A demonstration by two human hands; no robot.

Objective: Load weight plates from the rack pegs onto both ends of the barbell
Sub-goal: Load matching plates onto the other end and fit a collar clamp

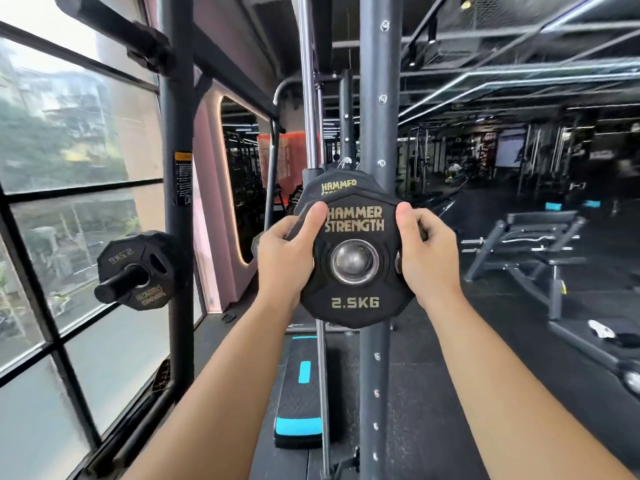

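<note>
A black 2.5 kg plate [353,292] with gold "Hammer Strength" lettering faces me at the centre, a metal peg end showing in its steel hub. My left hand [285,258] grips its left rim, thumb on the face. My right hand [427,256] grips its right rim, thumb on top. A second plate [337,183] sits just behind it against the grey rack upright [381,98]. At the left, another 2.5 kg plate [138,271] hangs on a black peg [116,284] of the left post. The barbell is out of view.
A window wall runs along the left. A black step platform with blue stripes [301,393] lies on the floor below the plate. A weight bench [540,244] stands to the right, with more machines in the dark gym behind it.
</note>
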